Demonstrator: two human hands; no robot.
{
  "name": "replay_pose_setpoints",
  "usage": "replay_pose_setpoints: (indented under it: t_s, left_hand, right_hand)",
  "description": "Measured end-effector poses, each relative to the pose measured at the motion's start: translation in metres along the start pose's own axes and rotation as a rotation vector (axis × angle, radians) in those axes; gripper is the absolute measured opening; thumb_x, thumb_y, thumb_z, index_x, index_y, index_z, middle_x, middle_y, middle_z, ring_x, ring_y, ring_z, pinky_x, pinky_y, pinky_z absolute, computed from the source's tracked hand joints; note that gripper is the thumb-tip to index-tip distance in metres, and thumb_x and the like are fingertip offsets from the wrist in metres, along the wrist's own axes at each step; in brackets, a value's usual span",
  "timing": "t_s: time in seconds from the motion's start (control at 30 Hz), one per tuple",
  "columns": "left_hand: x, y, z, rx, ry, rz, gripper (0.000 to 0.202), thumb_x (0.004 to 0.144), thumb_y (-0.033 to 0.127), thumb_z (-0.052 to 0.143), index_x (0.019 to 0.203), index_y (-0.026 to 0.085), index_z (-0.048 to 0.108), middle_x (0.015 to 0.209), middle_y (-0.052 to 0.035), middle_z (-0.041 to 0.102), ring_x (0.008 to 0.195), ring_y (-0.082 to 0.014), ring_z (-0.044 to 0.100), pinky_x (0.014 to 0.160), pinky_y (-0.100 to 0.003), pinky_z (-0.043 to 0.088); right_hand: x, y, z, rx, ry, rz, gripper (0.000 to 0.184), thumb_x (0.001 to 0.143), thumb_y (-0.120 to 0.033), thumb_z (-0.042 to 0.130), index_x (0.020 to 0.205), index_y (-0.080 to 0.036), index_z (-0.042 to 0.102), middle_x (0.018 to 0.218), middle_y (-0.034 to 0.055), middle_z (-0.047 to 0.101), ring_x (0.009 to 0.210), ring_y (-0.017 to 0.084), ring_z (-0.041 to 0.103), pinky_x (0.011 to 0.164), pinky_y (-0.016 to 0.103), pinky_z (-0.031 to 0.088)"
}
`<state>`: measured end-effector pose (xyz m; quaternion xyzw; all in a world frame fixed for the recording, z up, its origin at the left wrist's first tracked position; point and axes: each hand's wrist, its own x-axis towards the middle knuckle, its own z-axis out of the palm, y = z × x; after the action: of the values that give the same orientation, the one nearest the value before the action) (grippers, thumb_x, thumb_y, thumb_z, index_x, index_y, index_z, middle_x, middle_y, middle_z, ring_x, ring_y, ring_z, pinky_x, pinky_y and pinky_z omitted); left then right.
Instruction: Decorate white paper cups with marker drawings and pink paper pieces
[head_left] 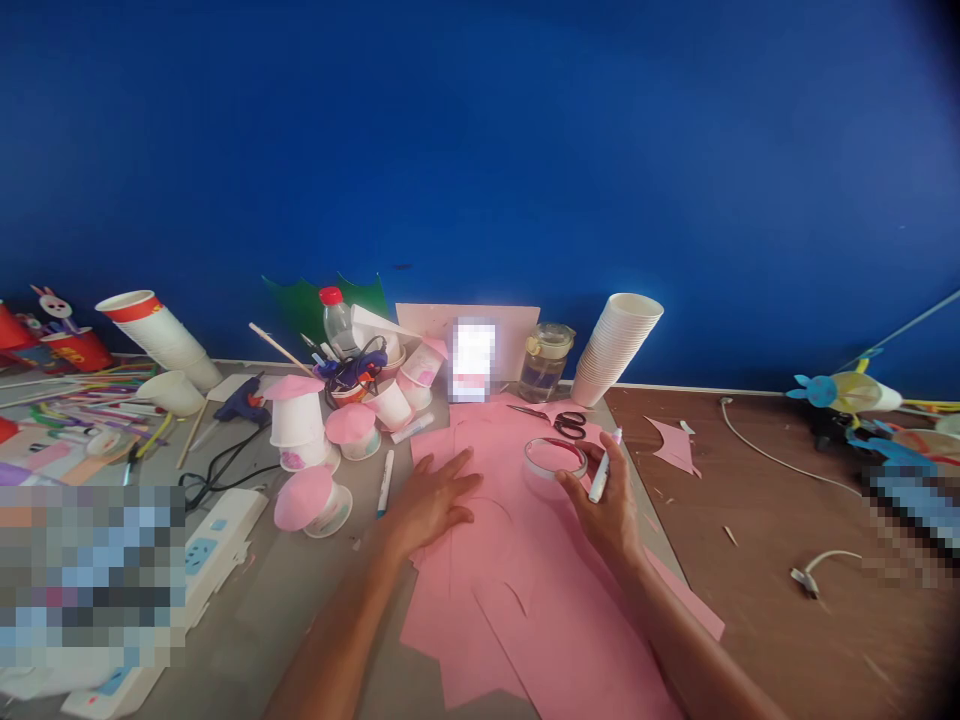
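Observation:
Pink paper (555, 580) in several overlapping pieces lies in front of me, with a curved line drawn on it. My left hand (439, 495) rests flat on the paper, fingers spread, holding nothing. In my right hand (607, 500) is a white marker (601, 478), tucked between the fingers and tilted. The thumb of that hand reaches the edge of a roll of clear tape (555, 460) lying on the paper; whether it grips the roll I cannot tell. Black-handled scissors (570, 425) lie just beyond the roll. Another white pen (385, 482) is left of my left hand.
Paper cups with pink tops (296, 420) stand at the left, near a blue glue gun (241, 398) and a power strip (202, 560). A lit phone (472, 360), a glass jar (546, 362) and stacked cups (616, 350) line the blue wall. A paper scrap (675, 445) lies right.

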<state>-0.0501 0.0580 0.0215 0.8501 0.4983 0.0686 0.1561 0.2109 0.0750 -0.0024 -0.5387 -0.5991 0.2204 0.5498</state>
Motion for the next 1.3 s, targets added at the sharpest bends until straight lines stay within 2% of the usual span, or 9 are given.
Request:
replay_pose_setpoints:
  t_s: [0.27, 0.5, 0.6, 0.7, 0.77, 0.97, 1.1, 1.2, 1.3]
  left_hand:
    - [-0.001, 0.007, -0.006, -0.062, -0.077, 0.014, 0.037, 0.083, 0.046, 0.057, 0.118, 0.033, 0.057, 0.143, -0.0043, 0.045, 0.123, -0.0240, 0.049, 0.111, -0.051, 0.015]
    - [0.000, 0.011, -0.010, 0.006, 0.006, -0.004, 0.035, 0.088, 0.017, 0.045, 0.119, 0.030, 0.057, 0.088, -0.0012, 0.067, 0.085, -0.0183, 0.063, 0.100, -0.041, 0.033]
    - [0.003, 0.013, -0.007, 0.003, 0.042, 0.028, 0.034, 0.090, 0.022, 0.044, 0.122, 0.029, 0.055, 0.104, -0.0042, 0.068, 0.092, -0.0195, 0.062, 0.092, -0.038, 0.038]
    - [0.005, 0.017, -0.004, -0.009, 0.050, 0.105, 0.034, 0.091, 0.029, 0.047, 0.125, 0.030, 0.051, 0.139, -0.0046, 0.049, 0.106, -0.0201, 0.059, 0.097, -0.040, 0.032]
    - [0.005, 0.020, -0.003, 0.001, 0.005, 0.142, 0.032, 0.091, 0.030, 0.047, 0.122, 0.032, 0.051, 0.147, -0.0024, 0.039, 0.108, -0.0202, 0.059, 0.100, -0.042, 0.029]
    - [0.001, 0.022, -0.006, 0.184, 0.014, -0.045, 0.029, 0.091, 0.029, 0.043, 0.118, 0.027, 0.051, 0.140, -0.0059, 0.047, 0.093, -0.0223, 0.063, 0.083, -0.040, 0.037]
    - [0.000, 0.021, -0.012, 0.324, 0.041, -0.222, 0.021, 0.091, 0.031, 0.044, 0.103, 0.022, 0.058, 0.107, -0.0080, 0.062, 0.079, -0.0214, 0.062, 0.076, -0.037, 0.038]
    - [0.001, 0.020, -0.013, 0.323, 0.034, -0.237, 0.019, 0.091, 0.032, 0.044, 0.092, 0.021, 0.060, 0.094, -0.0062, 0.061, 0.076, -0.0202, 0.061, 0.074, -0.035, 0.039]
    - [0.002, 0.019, -0.010, 0.241, 0.060, -0.200, 0.019, 0.091, 0.030, 0.044, 0.096, 0.023, 0.061, 0.101, -0.0057, 0.061, 0.084, -0.0193, 0.062, 0.079, -0.035, 0.040]
  right_hand:
    - [0.002, 0.005, -0.001, 0.024, 0.000, 0.006, 0.070, 0.076, -0.048, 0.066, 0.133, -0.024, 0.033, 0.114, 0.0116, 0.056, 0.110, 0.028, 0.055, 0.094, 0.055, 0.042]
    - [0.002, 0.010, -0.002, 0.028, -0.009, 0.029, 0.072, 0.076, -0.045, 0.067, 0.135, -0.023, 0.032, 0.117, 0.0120, 0.055, 0.113, 0.027, 0.053, 0.098, 0.055, 0.038]
    - [0.002, 0.009, -0.002, 0.033, -0.005, 0.020, 0.071, 0.076, -0.045, 0.067, 0.134, -0.023, 0.032, 0.116, 0.0117, 0.056, 0.113, 0.027, 0.053, 0.098, 0.055, 0.038]
    - [0.002, 0.009, -0.002, 0.045, -0.015, 0.011, 0.071, 0.077, -0.043, 0.067, 0.135, -0.024, 0.031, 0.116, 0.0115, 0.056, 0.112, 0.027, 0.053, 0.098, 0.056, 0.038]
    - [0.002, 0.009, -0.002, 0.058, -0.021, -0.004, 0.072, 0.077, -0.042, 0.068, 0.135, -0.024, 0.031, 0.116, 0.0118, 0.056, 0.112, 0.027, 0.054, 0.098, 0.055, 0.038]
    - [0.003, 0.007, -0.002, 0.077, -0.021, -0.007, 0.071, 0.077, -0.043, 0.067, 0.135, -0.022, 0.031, 0.116, 0.0126, 0.056, 0.113, 0.026, 0.054, 0.099, 0.054, 0.038]
    - [0.003, 0.004, -0.003, 0.033, 0.008, 0.007, 0.071, 0.075, -0.044, 0.068, 0.133, -0.022, 0.034, 0.114, 0.0119, 0.058, 0.111, 0.026, 0.055, 0.098, 0.055, 0.039]
    - [0.003, 0.001, -0.003, 0.053, 0.009, -0.008, 0.070, 0.076, -0.043, 0.068, 0.133, -0.023, 0.034, 0.115, 0.0120, 0.058, 0.111, 0.025, 0.055, 0.098, 0.054, 0.040]
    - [0.003, -0.001, -0.002, 0.073, 0.006, -0.044, 0.067, 0.077, -0.041, 0.067, 0.133, -0.023, 0.034, 0.114, 0.0118, 0.058, 0.111, 0.025, 0.056, 0.097, 0.054, 0.040]
